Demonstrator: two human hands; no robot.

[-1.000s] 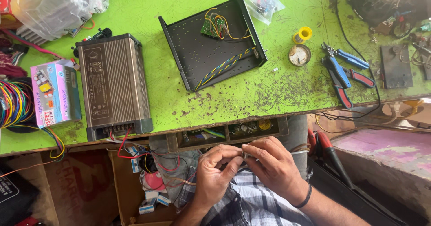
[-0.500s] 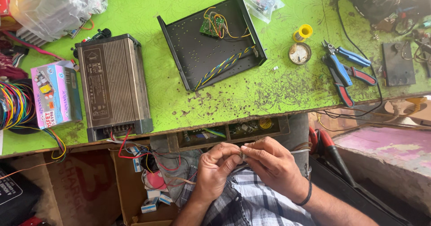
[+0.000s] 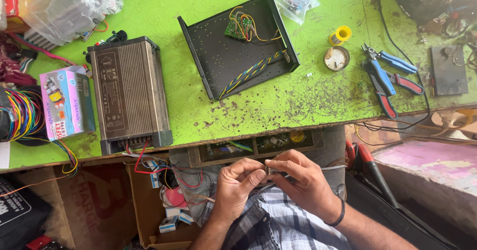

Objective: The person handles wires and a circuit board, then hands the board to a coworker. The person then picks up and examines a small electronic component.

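Hands hardly moved over the last second: left hand (image 3: 241, 183) and right hand (image 3: 300, 178) stay pinched together on one small part (image 3: 269, 171) at the lap, so fiddling continues. Above them, one green table (image 3: 318, 101). Up-left, one ribbed metal box (image 3: 128, 93); straight above, one open black tray (image 3: 238, 56); up-right, two pliers (image 3: 385, 78), one solder spool (image 3: 342, 34).

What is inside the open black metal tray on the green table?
Inside the open black metal tray sit a small green circuit board with orange wires and a blue-and-yellow twisted wire bundle. Whatever lies under the board is hidden.
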